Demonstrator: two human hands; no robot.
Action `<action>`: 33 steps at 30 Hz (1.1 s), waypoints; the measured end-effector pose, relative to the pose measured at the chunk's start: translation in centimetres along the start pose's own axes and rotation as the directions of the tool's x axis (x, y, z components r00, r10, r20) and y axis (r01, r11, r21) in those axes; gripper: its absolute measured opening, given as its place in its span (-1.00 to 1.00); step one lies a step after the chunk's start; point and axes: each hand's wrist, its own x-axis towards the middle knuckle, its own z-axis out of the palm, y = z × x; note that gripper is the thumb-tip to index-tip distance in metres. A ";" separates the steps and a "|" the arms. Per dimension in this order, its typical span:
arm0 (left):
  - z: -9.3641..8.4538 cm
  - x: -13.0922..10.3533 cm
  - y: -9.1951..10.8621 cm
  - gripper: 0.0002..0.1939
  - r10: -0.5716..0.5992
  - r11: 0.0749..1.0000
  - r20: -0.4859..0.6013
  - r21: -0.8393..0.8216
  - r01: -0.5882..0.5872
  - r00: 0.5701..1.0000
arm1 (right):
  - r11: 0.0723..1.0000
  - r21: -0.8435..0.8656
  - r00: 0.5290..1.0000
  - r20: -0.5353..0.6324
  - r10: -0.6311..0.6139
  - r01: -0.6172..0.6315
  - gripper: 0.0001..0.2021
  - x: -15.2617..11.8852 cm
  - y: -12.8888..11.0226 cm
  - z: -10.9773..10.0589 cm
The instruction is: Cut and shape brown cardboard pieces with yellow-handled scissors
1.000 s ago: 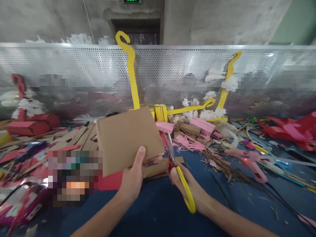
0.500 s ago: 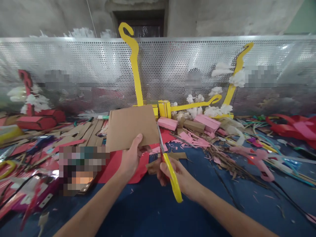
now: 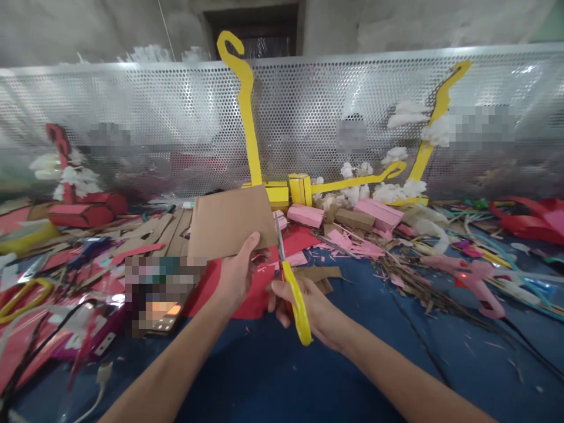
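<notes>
My left hand [image 3: 240, 267] grips a rectangular piece of brown cardboard [image 3: 229, 223] by its lower edge, thumb on the near face. In my right hand [image 3: 304, 302] is a pair of scissors [image 3: 296, 296] with yellow handles, blades pointing up and away from me. The blades stand close along the right edge of the cardboard; whether they touch it I cannot tell. Under my hands lie a red sheet [image 3: 253, 299] and a brown cardboard scrap [image 3: 324, 276]. Part of my right fingers is hidden behind the scissor handle.
A pink glue gun [image 3: 473, 279] with its light on lies at the right. Yellow hook-shaped cutouts [image 3: 249, 117] stand before a perforated metal panel [image 3: 308, 106]. Pink paper boxes [image 3: 306, 215] and pink scraps lie behind my hands; cardboard strips [image 3: 150, 232] lie at the left.
The view has shifted slightly, so the background sits further right. My right hand and the scissors have come a little nearer to my left hand. Both holds are the same.
</notes>
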 end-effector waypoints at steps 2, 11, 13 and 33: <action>-0.3 0.3 0.2 -0.60 -0.012 1.000 -0.014 -0.002 0.012 1.000 | 1.000 -0.002 1.000 0.011 0.000 0.000 -0.49 0.3 0.6 0.3; 0.2 -0.5 0.2 -0.54 0.045 0.999 -0.036 -0.017 -0.045 0.998 | 0.999 -0.043 0.998 -0.069 -0.005 0.002 -0.41 -0.9 0.2 2.0; 0.3 -0.7 0.1 -0.57 0.045 0.999 -0.059 0.004 -0.045 0.997 | 0.997 -0.073 0.997 -0.073 0.015 -0.021 -0.41 -0.9 0.2 2.0; 0.2 -0.6 -0.1 -0.70 0.082 0.994 -0.144 0.078 -0.071 0.986 | 0.992 -0.119 0.999 -0.027 0.039 -0.042 -0.35 -1.1 0.6 2.1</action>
